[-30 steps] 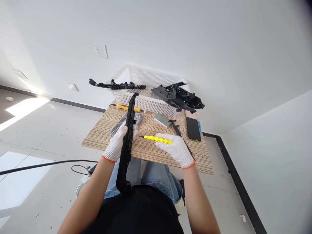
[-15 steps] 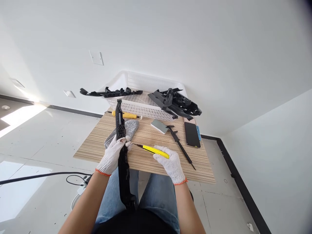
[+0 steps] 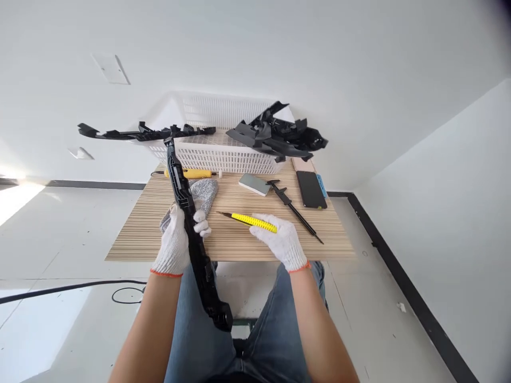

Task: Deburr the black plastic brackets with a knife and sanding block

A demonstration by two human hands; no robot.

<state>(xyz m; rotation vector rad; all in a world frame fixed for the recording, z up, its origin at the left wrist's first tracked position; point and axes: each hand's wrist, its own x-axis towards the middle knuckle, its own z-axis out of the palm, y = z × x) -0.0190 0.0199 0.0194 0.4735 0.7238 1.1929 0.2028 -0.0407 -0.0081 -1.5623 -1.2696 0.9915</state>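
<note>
My left hand (image 3: pixel 178 234), in a white knit glove with an orange cuff, is wrapped round a long black plastic trim part (image 3: pixel 195 242). The part slants from the basket's near edge down over my lap, with clips and ribs along it. My right hand (image 3: pixel 279 239), gloved alike, grips a yellow-handled craft knife (image 3: pixel 253 221). Its thin dark tip points left toward the trim part, with a gap between them. Under and behind my left hand lies a grey cloth (image 3: pixel 205 194), partly hidden.
A white plastic basket (image 3: pixel 231 159) behind carries more black plastic parts (image 3: pixel 279 135), one overhanging its left side. On the wood-grain table (image 3: pixel 235 247) lie a yellow tool (image 3: pixel 195 174), a grey-green block (image 3: pixel 254 184), a caliper (image 3: pixel 293 207) and a phone (image 3: pixel 311 190). A black cable (image 3: pixel 72 287) crosses at left.
The trim part has tilted, its top end now further left, and my left hand has shifted left with it. The knife tip has come apart from the part. The camera view has shifted.
</note>
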